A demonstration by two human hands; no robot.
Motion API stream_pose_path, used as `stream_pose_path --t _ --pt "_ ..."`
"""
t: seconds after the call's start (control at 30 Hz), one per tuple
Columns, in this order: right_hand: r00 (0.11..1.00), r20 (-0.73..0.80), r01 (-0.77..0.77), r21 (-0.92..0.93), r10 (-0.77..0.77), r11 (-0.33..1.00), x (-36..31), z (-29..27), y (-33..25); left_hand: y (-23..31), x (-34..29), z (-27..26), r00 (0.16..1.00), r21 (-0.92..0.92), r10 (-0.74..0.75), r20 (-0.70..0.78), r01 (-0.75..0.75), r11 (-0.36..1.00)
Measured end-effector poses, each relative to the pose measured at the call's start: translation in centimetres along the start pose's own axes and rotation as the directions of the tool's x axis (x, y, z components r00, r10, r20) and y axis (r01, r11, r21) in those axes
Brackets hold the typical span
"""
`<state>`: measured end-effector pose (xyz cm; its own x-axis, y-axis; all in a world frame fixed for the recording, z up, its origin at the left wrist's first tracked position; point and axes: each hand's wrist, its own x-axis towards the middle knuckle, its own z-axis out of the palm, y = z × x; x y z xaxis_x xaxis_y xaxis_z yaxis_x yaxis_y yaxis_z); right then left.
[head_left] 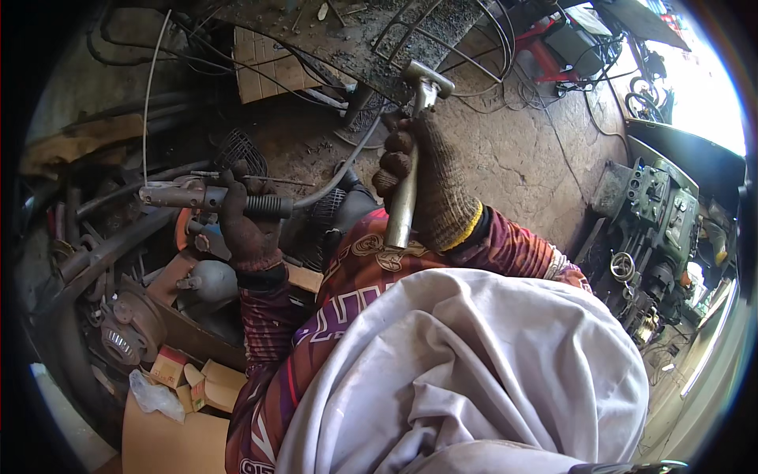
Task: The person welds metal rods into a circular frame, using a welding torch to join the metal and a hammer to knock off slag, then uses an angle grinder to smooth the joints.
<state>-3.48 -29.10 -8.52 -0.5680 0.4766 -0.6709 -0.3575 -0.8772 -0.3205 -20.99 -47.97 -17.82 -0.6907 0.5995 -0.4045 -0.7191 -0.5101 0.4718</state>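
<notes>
Hands first: we see the right hand (430,186) in a tan knitted glove with a yellow cuff, fingers wrapped tight round the pale metal handle of a hammer (410,150). The hammer stands nearly upright, its head at the top, just before the edge of a dark, scorched metal table (332,39). The lower end of the handle shows below the glove, against the patterned red sleeve.

The left hand (249,225), in a dark worn glove, is clenched on an electrode holder (209,196) that lies roughly level, its ribbed black grip emerging to the right of the fist. A grey cable (347,162) curves from that grip up toward the table. We cannot make out whether a rod is clamped at the holder's far end.

A grey cloth (474,371) covers the lower middle of the view and hides the lap. Cardboard boxes (189,379) lie at lower left beside rusty parts; a green machine (655,229) stands at right, partly cut off by the rim.
</notes>
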Motion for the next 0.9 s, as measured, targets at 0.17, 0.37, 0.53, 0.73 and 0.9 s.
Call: stream_pose_path --t 0.17,0.37,0.53,0.73,0.9 --pt "0.991 -0.125 0.034 -0.049 -0.04 0.998 -0.1 1.3 -0.4 -0.2 -0.1 0.5 1.0 -0.023 -0.017 0.005 0.017 1.0" --pt "0.999 0.009 -0.047 -0.08 0.048 0.996 0.8 0.4 -0.8 -0.4 0.0 0.2 1.0 -0.002 0.006 -0.017 -0.006 1.0" --pt "1.0 0.019 0.02 0.065 -0.021 0.998 0.5 -0.6 -0.5 -0.5 0.0 0.2 1.0 0.017 0.017 0.003 -0.017 1.0" --pt "0.995 -0.073 -0.078 -0.113 0.07 0.99 0.7 0.7 0.0 -0.4 -0.2 0.0 1.0 0.038 0.021 0.012 -0.021 0.999" --pt "0.997 -0.02 -0.075 -0.054 0.074 0.996 -0.3 0.7 -1.1 -0.6 -0.1 0.0 0.999 0.024 0.032 -0.013 -0.031 0.999"
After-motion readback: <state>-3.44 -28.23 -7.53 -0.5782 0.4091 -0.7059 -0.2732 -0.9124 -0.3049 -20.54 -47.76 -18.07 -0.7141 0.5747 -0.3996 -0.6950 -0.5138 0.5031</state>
